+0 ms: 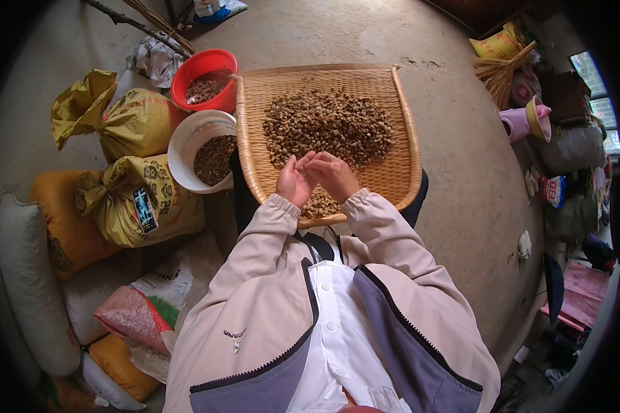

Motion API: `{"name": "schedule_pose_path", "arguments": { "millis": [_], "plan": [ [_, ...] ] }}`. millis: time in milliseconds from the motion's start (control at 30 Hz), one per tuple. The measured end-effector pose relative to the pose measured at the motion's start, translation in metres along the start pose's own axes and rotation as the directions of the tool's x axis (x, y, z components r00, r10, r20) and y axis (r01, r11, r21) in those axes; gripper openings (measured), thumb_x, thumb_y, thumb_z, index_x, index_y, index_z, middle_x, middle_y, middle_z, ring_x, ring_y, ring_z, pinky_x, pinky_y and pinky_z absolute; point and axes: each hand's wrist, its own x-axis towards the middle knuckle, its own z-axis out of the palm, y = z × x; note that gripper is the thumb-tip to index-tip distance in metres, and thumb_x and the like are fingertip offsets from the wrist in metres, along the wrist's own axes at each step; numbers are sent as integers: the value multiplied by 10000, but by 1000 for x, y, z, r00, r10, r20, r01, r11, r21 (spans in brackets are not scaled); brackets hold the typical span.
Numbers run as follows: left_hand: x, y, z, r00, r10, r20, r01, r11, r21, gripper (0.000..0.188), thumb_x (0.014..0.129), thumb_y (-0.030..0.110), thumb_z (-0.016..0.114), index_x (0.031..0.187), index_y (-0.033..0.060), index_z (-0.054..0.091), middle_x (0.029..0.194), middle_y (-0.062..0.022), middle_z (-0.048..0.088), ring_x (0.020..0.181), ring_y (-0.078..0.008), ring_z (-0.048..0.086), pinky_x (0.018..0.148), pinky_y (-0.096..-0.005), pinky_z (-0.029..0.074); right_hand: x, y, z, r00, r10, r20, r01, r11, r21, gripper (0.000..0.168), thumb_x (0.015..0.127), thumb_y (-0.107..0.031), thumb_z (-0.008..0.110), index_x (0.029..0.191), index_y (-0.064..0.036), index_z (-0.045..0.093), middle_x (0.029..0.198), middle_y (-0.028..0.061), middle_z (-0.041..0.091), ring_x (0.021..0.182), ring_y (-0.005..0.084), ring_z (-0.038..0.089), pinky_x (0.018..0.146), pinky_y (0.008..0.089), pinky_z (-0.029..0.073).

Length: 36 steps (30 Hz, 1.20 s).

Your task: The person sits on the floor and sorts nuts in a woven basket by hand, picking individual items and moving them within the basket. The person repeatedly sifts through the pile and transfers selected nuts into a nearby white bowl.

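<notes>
A woven wicker winnowing basket (405, 170) rests across my lap. On it lies a wide, dark brown heap of what look like small unshelled peanuts (330, 124). A smaller, paler pile of them (320, 204) sits at the near edge, below my wrists. My left hand (293, 181) is cupped palm up over the basket, between both piles, with a few small brownish pieces in it. Touching its fingers, my right hand (335, 174) bends palm down over that palm, fingertips drawn together. Whether anything is pinched between those fingertips is hidden.
Left of the basket stand a red plastic basin (230, 72) with dry scraps and a white bucket (178, 155) with dark bits. Tied yellow sacks (139, 121) lie further left, a phone (144, 209) on one. A straw broom (501, 77) is at far right.
</notes>
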Motion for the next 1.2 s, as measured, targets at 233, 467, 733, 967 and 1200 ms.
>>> {"name": "schedule_pose_path", "arguments": {
  "millis": [233,467,733,967,1200],
  "plan": [
    [1,-1,-1,1000,0,-18,1,1000,26,467,1022,344,302,1259,-10,493,1165,-120,590,1068,-223,559,934,-362,463,-6,-2,3,1000,-1,-16,-1,992,-127,125,876,-115,594,977,-42,598,875,88,614,768,248,632,642,347,520],
    [-5,1,14,997,18,-68,-16,999,32,420,1020,308,322,1198,-20,513,1167,-155,581,1111,-273,548,1003,-428,441,-1,1,-32,873,416,253,-458,526,717,152,902,-128,602,931,21,603,758,59,625,656,103,591,591,242,492],
    [-5,17,0,970,117,-215,-105,992,66,344,1016,264,342,1064,-10,545,1179,-178,587,1172,-316,529,1035,-443,421,-30,48,-39,865,361,350,-360,930,-69,191,800,-159,631,903,-13,699,809,150,694,715,239,673,663,343,524],
    [-14,28,7,981,96,-171,-74,989,130,376,1024,280,311,1130,-16,518,1203,-173,575,1160,-292,537,1010,-415,435,0,-4,5,964,265,-27,-243,918,313,148,817,-119,679,954,-69,700,828,111,650,716,219,647,632,305,513],
    [-9,26,-1,986,98,-134,-79,987,138,371,1024,256,308,1163,-19,515,1202,-180,571,1117,-273,557,967,-379,462,7,-12,20,997,-26,-67,26,1000,-6,112,820,-109,653,918,-57,661,834,114,621,724,265,632,637,354,515]
  ]
}}
